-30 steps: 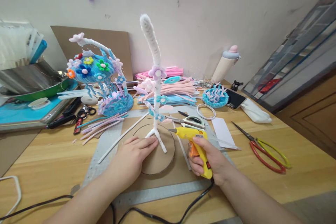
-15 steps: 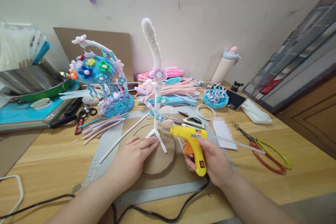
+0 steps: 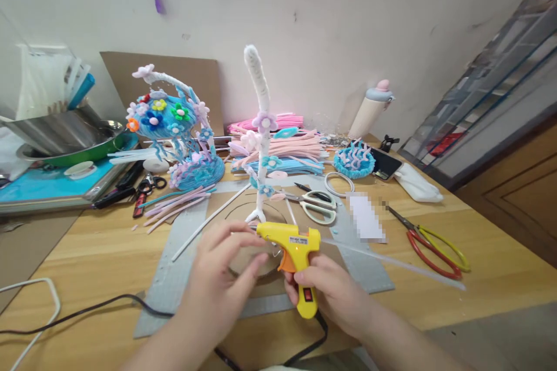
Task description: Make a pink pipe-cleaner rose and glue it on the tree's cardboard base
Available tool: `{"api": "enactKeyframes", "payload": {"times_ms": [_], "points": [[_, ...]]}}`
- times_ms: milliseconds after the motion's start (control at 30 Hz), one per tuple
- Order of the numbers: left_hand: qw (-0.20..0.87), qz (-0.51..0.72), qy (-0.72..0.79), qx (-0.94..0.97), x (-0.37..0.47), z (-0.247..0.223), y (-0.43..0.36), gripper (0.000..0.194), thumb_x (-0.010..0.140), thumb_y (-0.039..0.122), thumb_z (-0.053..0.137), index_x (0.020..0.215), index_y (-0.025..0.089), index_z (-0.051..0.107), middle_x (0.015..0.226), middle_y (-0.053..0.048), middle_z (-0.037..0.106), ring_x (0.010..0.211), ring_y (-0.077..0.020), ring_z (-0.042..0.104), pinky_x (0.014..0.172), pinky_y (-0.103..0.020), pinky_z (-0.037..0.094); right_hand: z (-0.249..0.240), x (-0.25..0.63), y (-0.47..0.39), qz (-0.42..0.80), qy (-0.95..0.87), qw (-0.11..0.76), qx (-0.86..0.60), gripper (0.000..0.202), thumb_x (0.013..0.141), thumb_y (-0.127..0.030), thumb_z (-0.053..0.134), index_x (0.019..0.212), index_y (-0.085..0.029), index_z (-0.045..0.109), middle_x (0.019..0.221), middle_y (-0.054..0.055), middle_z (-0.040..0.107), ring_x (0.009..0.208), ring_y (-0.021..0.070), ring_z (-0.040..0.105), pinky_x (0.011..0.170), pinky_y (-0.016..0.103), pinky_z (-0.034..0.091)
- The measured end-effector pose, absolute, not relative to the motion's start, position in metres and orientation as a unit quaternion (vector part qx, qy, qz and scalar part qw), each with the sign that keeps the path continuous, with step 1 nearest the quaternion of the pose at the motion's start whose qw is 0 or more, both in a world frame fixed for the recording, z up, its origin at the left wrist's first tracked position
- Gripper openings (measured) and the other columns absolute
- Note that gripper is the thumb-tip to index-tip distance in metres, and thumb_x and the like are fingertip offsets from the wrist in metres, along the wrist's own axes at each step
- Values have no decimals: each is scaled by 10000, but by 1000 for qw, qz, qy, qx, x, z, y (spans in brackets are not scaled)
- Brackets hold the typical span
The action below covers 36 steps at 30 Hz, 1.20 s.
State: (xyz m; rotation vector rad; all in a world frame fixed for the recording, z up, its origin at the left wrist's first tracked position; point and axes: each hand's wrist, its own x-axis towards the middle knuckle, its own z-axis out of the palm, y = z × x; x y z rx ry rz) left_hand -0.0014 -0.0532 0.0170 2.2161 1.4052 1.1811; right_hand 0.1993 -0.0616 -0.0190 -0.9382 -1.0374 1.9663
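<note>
My right hand [image 3: 324, 284] is wrapped round the handle of a yellow hot glue gun [image 3: 292, 239], its nozzle pointing left and a clear glue stick [image 3: 391, 261] sticking out behind. My left hand [image 3: 226, 269] is at the nozzle end, fingers bent and thumb spread apart; whether a fingertip touches the nozzle I cannot tell. Just behind stands a white fuzzy stem [image 3: 263, 151] with purple, pink and blue flowers, upright on splayed feet. A circle is marked on the cardboard sheet [image 3: 217, 203] beneath it, partly hidden by my hands and the gun.
White-handled scissors [image 3: 319, 207] and red-and-yellow-handled scissors [image 3: 435, 249] lie to the right. Pipe cleaner bundles [image 3: 287, 148] are at the back, beside a blue flowered ornament [image 3: 195, 171]. The gun's black cord [image 3: 108, 300] crosses the front. A bottle [image 3: 369, 110] stands against the wall.
My left hand has come up off the cardboard at the stem's foot, its thumb now spread. The glue gun has moved left and nearer me, its nozzle now by my left fingers. The view has shifted slightly.
</note>
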Motion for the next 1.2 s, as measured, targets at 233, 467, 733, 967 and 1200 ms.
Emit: {"api": "enactKeyframes", "payload": {"times_ms": [233,467,733,967,1200], "points": [[102,386,454,797,4,21,-68,208,765,175,713,911,316,665,1100,-11,535,1047,-226,511,892,-396,366,2,175,-78,808,-346,341,-333,205,659,-228,589,838,-165,513,709,-25,557,534,93,522,555,242,338],[94,418,472,770,-5,15,-86,163,797,131,656,808,291,685,1010,-12,560,958,-204,543,824,-364,399,5,170,-93,779,-399,307,-373,204,669,-237,544,854,-172,488,629,-42,566,540,95,507,576,248,334],[59,310,447,837,-7,22,-106,152,882,150,529,791,243,608,980,-10,643,942,-208,554,796,-353,371,-2,162,-110,801,-343,325,-368,215,594,-233,552,795,-173,502,664,-34,568,476,91,511,511,241,335],[127,333,593,722,-73,7,-102,133,897,305,458,841,240,561,857,-6,667,820,-175,626,732,-281,475,-9,191,-105,707,-310,461,-437,161,745,-313,584,739,-157,544,588,14,580,572,127,494,556,247,363],[39,271,817,507,-185,1,-86,225,764,441,593,752,220,636,635,-9,677,633,-267,642,633,-421,502,-26,229,-101,655,-292,522,-462,154,748,-301,655,736,-170,575,651,11,597,605,131,513,586,249,412]]}}
